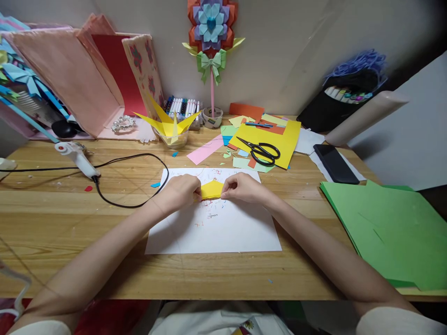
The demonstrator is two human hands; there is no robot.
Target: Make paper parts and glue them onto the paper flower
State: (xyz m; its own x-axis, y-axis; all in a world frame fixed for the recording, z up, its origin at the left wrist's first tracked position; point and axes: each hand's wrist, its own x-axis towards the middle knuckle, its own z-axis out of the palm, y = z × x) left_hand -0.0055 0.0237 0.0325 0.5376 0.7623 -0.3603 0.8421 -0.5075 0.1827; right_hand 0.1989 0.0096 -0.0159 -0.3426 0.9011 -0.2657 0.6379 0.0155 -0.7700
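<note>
A folded piece of yellow paper (211, 190) with a peaked top edge is stretched between both hands. My left hand (183, 190) is closed on its left end. On the right end, my right hand (240, 188) pinches it between thumb and fingers. Beneath them lies a white sheet (213, 237) marked with small coloured strokes. Both ends of the yellow paper are partly hidden by the fingers.
Black scissors (263, 151) lie on coloured paper behind my right hand. A corded glue gun (77, 159) rests at left, its cable looping near my left hand. Green sheets (394, 228) and a phone (335, 164) lie at right. A paper flower (211, 28) stands at the back.
</note>
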